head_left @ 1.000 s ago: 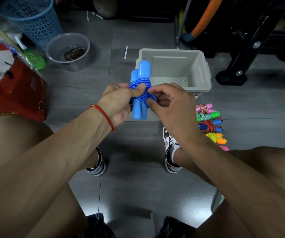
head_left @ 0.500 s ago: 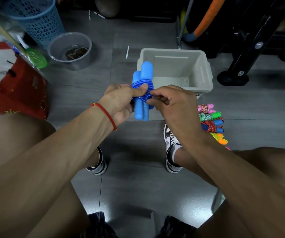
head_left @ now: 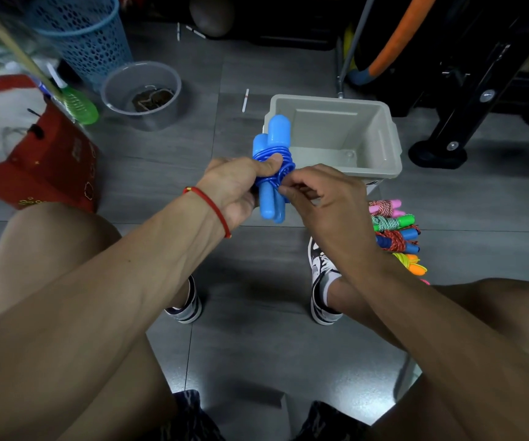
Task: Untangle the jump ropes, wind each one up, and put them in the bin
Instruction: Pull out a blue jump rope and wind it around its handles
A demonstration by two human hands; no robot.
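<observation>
The grey bin (head_left: 381,128) is sitting open on the floor just beyond your hands. Your left hand (head_left: 234,189) is gripping the wound blue jump rope (head_left: 272,167) upright, while your right hand (head_left: 323,198) is pinching its cord.

Gold markings on red bag (head_left: 50,167), too blurred to read
</observation>
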